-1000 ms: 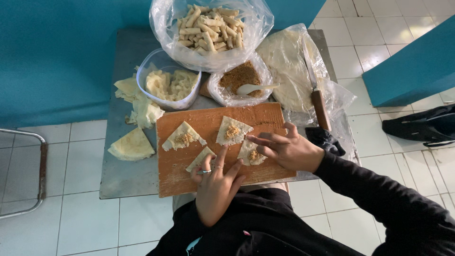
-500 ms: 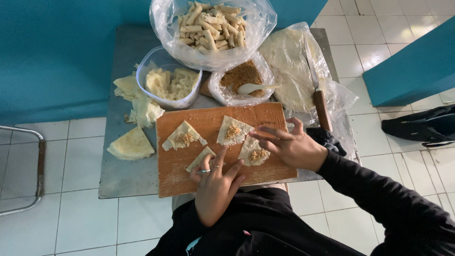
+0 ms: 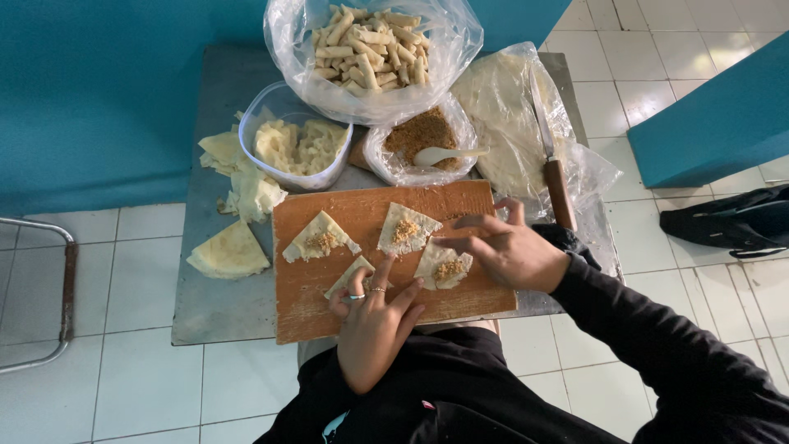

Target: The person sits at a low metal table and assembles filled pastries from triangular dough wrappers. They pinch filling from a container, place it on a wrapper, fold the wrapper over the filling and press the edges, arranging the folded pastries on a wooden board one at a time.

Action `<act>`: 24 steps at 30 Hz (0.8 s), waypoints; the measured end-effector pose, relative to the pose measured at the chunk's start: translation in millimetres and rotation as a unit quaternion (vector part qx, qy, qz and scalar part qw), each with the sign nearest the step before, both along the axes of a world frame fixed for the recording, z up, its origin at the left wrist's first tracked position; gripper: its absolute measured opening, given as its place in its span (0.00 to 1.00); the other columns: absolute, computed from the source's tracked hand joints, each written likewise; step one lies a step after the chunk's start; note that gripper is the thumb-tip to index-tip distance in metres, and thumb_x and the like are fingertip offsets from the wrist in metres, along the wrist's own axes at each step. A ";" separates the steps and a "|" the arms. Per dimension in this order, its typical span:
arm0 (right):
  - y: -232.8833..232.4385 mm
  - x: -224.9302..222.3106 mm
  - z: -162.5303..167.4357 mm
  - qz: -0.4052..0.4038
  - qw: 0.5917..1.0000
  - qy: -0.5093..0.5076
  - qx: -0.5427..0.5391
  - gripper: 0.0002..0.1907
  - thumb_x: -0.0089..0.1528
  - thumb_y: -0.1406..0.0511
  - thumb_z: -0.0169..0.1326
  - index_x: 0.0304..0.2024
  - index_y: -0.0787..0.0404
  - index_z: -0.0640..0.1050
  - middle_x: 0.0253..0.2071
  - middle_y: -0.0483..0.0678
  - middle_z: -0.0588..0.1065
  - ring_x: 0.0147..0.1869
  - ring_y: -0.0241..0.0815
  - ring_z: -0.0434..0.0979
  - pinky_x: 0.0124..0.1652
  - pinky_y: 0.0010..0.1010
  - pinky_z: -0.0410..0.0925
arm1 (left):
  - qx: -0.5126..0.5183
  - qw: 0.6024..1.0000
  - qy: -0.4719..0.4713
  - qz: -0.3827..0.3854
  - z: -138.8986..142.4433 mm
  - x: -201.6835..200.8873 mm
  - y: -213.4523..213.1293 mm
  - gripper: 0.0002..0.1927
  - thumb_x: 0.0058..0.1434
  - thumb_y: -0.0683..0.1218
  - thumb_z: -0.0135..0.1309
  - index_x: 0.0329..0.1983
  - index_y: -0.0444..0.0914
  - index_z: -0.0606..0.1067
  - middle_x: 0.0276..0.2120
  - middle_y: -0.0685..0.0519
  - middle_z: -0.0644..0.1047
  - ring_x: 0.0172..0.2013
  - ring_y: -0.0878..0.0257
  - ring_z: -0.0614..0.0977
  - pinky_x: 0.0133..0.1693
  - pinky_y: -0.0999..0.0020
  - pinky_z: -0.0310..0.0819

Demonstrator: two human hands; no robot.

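Beyond the right hand, at the far edge of the grey metal desk (image 3: 222,308), a clear plastic bag (image 3: 460,49) holds a heap of pale rolled sticks (image 3: 370,45). Just nearer that hand, a smaller bag holds brown crumbly filling (image 3: 419,131) with a white spoon (image 3: 444,154) lying in it. Beyond the left hand stands a clear tub (image 3: 246,131) of what looks like pale paste. A wooden-handled knife (image 3: 552,160) lies on a sheet of plastic wrap just beyond the right hand. Far right of it, a dark bag (image 3: 731,224) sits on the white tiled floor (image 3: 123,386).
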State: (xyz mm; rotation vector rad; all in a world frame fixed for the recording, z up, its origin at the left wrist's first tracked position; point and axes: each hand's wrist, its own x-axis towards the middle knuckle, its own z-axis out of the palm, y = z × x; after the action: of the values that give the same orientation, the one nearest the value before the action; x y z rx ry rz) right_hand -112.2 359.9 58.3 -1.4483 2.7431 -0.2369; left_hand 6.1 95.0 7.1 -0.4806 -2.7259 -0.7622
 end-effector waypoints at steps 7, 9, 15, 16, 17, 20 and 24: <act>0.9 -0.9 -8.2 0.063 0.993 0.100 0.006 0.27 0.69 0.62 0.41 0.71 0.47 0.66 0.67 0.48 0.66 0.65 0.46 0.76 0.65 0.70 0.44 | 0.002 1.000 -0.011 0.002 -0.7 1.9 1.1 0.18 0.62 0.59 0.57 0.53 0.52 0.82 0.69 0.49 0.63 0.62 0.47 0.63 0.58 0.42 0.47; 8.6 0.2 -8.4 0.049 0.997 0.062 0.017 0.26 0.70 0.65 0.38 0.71 0.48 0.66 0.65 0.52 0.66 0.63 0.45 0.76 0.66 0.70 0.44 | 0.002 1.000 -0.006 0.000 -1.0 1.5 1.0 0.18 0.62 0.60 0.57 0.53 0.52 0.82 0.69 0.49 0.63 0.62 0.47 0.62 0.58 0.42 0.47; 8.2 -3.9 -10.9 0.036 0.997 -0.051 -0.034 0.26 0.68 0.75 0.42 0.63 0.47 0.77 0.60 0.50 0.71 0.59 0.44 0.77 0.67 0.67 0.44 | -0.015 1.000 -0.007 0.013 -0.7 1.6 2.1 0.18 0.62 0.60 0.56 0.52 0.54 0.82 0.68 0.49 0.64 0.62 0.48 0.63 0.57 0.40 0.47; 7.2 -8.0 -8.2 0.038 0.998 -0.029 -0.044 0.22 0.68 0.74 0.43 0.58 0.48 0.77 0.57 0.46 0.73 0.59 0.42 0.78 0.68 0.64 0.46 | -0.007 1.000 -0.005 0.009 -0.5 1.5 1.4 0.18 0.62 0.60 0.56 0.52 0.53 0.82 0.68 0.49 0.64 0.62 0.47 0.63 0.56 0.40 0.48; 5.5 -13.4 -4.1 0.043 0.998 -0.007 -0.053 0.18 0.67 0.73 0.44 0.54 0.50 0.76 0.53 0.42 0.75 0.59 0.41 0.78 0.68 0.60 0.48 | 0.001 1.000 -0.002 0.006 -0.1 1.7 0.5 0.18 0.62 0.60 0.56 0.52 0.53 0.82 0.68 0.48 0.64 0.62 0.46 0.62 0.55 0.40 0.48; -7.0 -25.1 10.1 0.024 0.993 -0.025 -0.112 0.21 0.65 0.72 0.46 0.59 0.47 0.71 0.52 0.44 0.75 0.60 0.46 0.77 0.65 0.47 0.58 | 0.003 1.000 0.002 0.008 1.4 3.1 -2.3 0.17 0.63 0.59 0.56 0.52 0.52 0.82 0.68 0.49 0.65 0.63 0.47 0.63 0.55 0.40 0.49; -73.4 -51.4 13.6 0.160 0.864 -0.308 -0.365 0.42 0.72 0.77 0.39 0.79 0.45 0.35 0.73 0.55 0.66 0.57 0.49 0.72 0.58 0.34 0.71 | 0.016 0.999 0.032 0.000 3.9 5.8 -3.0 0.15 0.61 0.56 0.58 0.50 0.51 0.83 0.69 0.49 0.65 0.64 0.45 0.62 0.55 0.40 0.49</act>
State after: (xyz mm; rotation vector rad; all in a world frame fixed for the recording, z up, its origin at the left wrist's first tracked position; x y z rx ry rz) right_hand -163.5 286.4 71.9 -1.5292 1.9037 -1.5396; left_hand 11.9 92.1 10.9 -0.4894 -2.6506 -0.7755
